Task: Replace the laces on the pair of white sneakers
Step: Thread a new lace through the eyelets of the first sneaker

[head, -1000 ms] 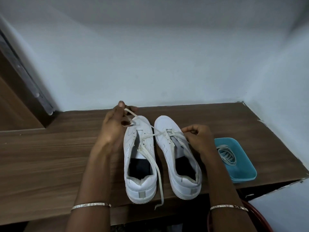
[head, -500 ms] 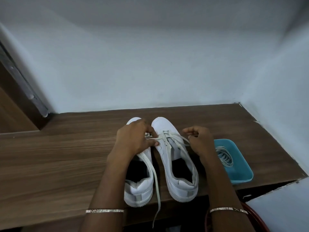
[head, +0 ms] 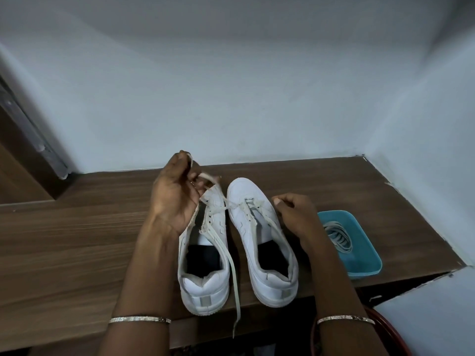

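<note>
The left hand (head: 177, 191) is pinching the old lace (head: 237, 296) in a closed grip, now lifting from the eyelets it was covering, drawing lace out of the left sneaker (head: 203, 289) on the bench (head: 77, 240); the right hand (head: 295, 217) is curling beside the right sneaker (head: 246, 194), whether gripping anything I cannot tell; unlacing is advancing, with replacement laces (head: 336, 235) waiting in the blue tray (head: 365, 271).

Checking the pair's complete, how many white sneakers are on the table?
2. The left sneaker stands by the left hand, which pinches its lace; the right sneaker stands beside it, near the right hand. None seems hidden.
</note>
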